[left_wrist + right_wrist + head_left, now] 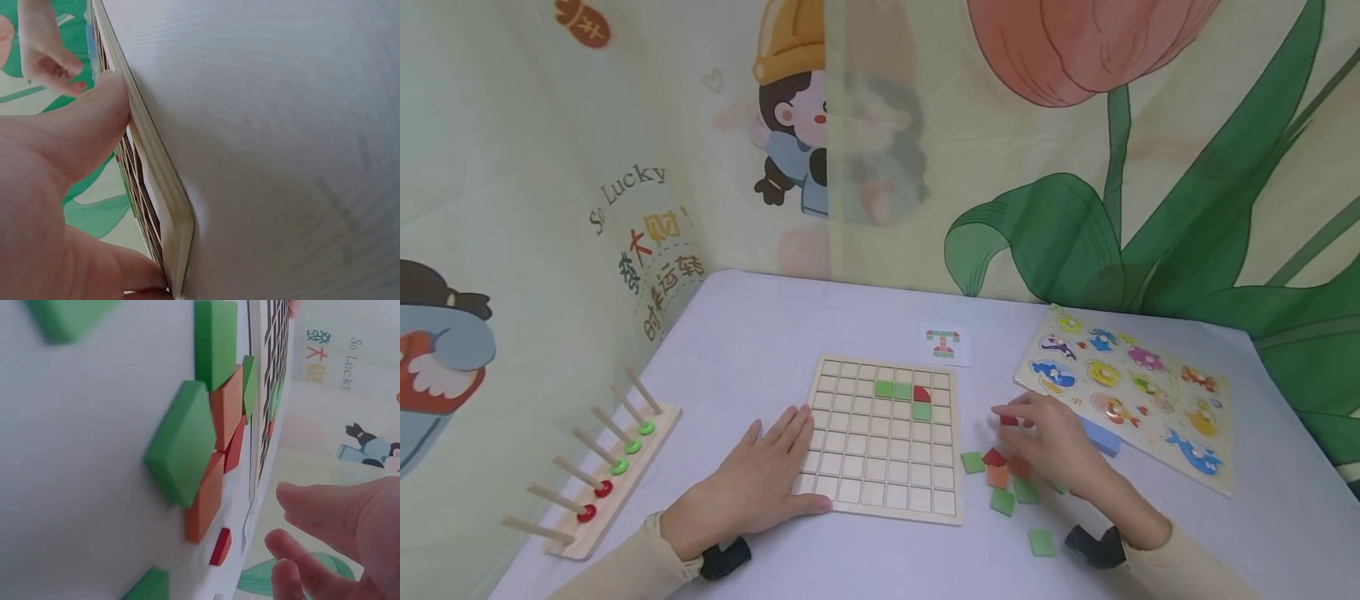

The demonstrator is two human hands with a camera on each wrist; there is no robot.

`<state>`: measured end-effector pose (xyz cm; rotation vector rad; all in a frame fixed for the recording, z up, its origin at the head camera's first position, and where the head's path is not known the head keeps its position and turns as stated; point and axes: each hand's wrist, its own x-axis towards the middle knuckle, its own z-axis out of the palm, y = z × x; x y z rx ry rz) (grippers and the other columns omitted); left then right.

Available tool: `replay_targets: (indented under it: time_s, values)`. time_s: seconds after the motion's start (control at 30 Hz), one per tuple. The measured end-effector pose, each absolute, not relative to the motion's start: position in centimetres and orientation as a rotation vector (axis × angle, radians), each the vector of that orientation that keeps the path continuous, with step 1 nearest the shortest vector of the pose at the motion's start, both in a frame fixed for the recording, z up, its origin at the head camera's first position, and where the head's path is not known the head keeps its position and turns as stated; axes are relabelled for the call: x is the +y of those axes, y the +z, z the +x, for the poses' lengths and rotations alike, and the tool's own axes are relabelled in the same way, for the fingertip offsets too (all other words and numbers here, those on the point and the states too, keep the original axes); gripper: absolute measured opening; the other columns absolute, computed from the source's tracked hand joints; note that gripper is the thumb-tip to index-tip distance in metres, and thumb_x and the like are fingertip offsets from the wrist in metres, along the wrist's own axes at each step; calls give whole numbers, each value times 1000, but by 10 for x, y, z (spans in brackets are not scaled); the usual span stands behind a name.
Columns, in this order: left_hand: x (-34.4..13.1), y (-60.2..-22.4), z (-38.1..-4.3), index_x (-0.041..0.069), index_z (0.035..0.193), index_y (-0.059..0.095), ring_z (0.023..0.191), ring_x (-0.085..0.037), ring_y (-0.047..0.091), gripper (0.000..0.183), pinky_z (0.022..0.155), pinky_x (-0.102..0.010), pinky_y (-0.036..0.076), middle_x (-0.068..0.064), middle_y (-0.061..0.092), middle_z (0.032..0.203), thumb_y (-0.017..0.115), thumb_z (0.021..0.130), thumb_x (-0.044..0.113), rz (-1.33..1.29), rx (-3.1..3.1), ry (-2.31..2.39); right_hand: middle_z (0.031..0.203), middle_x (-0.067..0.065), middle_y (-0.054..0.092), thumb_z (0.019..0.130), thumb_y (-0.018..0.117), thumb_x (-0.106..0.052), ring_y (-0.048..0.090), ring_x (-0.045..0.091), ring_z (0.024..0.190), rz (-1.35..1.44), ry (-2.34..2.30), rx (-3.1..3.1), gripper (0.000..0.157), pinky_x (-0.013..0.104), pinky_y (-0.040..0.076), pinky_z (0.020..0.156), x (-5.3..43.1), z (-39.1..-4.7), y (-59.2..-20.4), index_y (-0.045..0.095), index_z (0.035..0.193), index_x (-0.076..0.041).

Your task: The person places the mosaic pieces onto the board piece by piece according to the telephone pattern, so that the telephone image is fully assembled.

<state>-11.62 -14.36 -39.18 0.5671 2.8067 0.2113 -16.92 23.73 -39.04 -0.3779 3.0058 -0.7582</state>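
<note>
A wooden grid board (887, 454) lies on the table with green tiles (893, 390) and a red quarter-round tile (921, 394) in its upper cells. My left hand (748, 479) rests flat at its lower left corner, straight fingers along the left side and thumb against the front edge (156, 156). To the right of the board, my right hand (1052, 437) hovers over loose tiles, thumb and fingers apart (331, 537) and nothing seen between them. Below the fingertips a small red tile (220, 547) lies on the table. Green tiles (1002, 502) and orange tiles (997, 476) are scattered nearby.
A pattern card (944, 344) lies behind the board. At the right are a sea-animal peg puzzle (1127, 392) and a blue block (1099, 436). A peg rack (613, 483) with red and green rings stands at the left.
</note>
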Motion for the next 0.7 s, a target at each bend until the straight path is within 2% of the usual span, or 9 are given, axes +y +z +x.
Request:
replay_targets:
  time_s: [0.2, 0.5, 0.7]
  values:
    - [-145, -390, -115, -6, 159, 25, 160, -39, 18, 109, 120, -71, 22, -22, 18, 171, 60, 90, 71, 564, 2804, 230, 109, 3, 73, 86, 83, -15, 63, 17, 96, -362, -727, 2987, 34, 25, 55, 73, 243, -156, -390, 78, 120, -16]
    - [-147, -391, -116, -6, 159, 25, 159, -40, 17, 108, 120, -71, 22, -22, 18, 171, 59, 92, 70, 570, 2816, 223, 111, -3, 74, 85, 85, -20, 61, 13, 100, -417, -809, 2881, 35, 17, 53, 74, 224, -149, -397, 79, 120, -18]
    - [-147, -391, -116, -6, 160, 24, 160, -39, 17, 108, 120, -71, 21, -22, 17, 171, 59, 92, 70, 573, 2811, 230, 110, -6, 72, 83, 86, -20, 60, 10, 102, -456, -782, 2847, 36, 19, 54, 78, 217, -148, -401, 79, 118, -20]
